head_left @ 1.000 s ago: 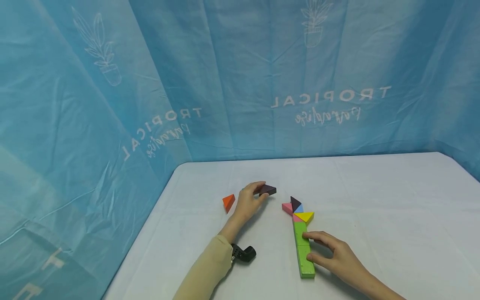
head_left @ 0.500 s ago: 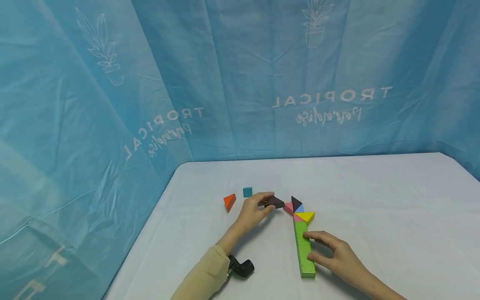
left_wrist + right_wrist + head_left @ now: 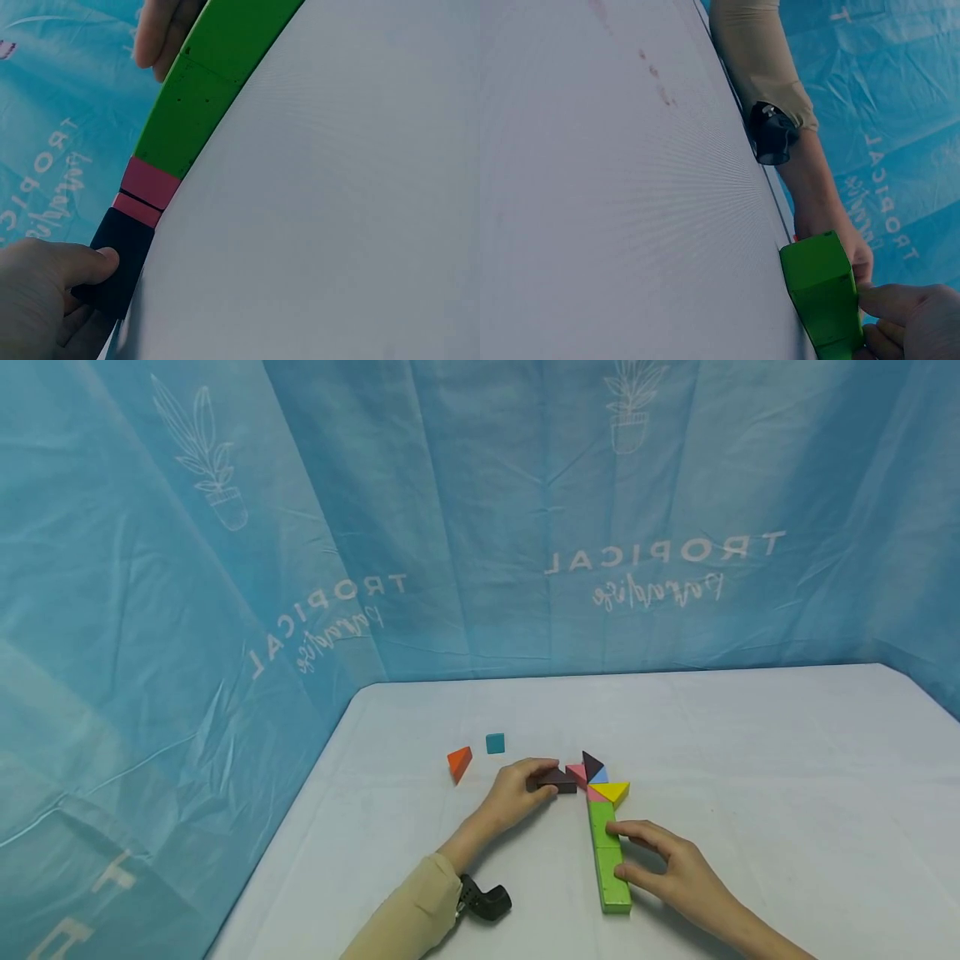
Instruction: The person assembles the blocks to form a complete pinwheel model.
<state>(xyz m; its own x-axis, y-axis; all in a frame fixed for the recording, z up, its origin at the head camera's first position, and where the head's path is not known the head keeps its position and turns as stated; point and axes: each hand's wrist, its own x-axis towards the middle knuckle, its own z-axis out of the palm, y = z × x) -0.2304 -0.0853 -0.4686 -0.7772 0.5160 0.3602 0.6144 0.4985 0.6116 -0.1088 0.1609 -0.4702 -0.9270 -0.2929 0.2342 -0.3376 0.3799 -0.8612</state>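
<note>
My left hand (image 3: 517, 793) pinches a dark brown triangular block (image 3: 561, 785) between thumb and fingers, low over the table at the left end of a row of blocks. That block (image 3: 124, 262) lies right beside a pink block (image 3: 575, 773) in the left wrist view. Next to the pink one are a dark triangle (image 3: 592, 767), a small blue block (image 3: 601, 775), a yellow triangle (image 3: 613, 791) and a second pink piece (image 3: 595, 794). Two green blocks (image 3: 609, 881) run end to end toward me. With relaxed fingers, my right hand (image 3: 678, 868) touches their right side.
An orange triangular block (image 3: 459, 764) and a teal block (image 3: 495, 743) lie to the left on the white table (image 3: 787, 777). A black wrist device (image 3: 486, 900) sticks out from the left sleeve. Blue printed curtains (image 3: 480, 527) hang behind and to the left.
My left hand has carried the dark brown triangle toward me and right, up to the pink block, turning it slightly. The teal block has come into view. My right hand stays put.
</note>
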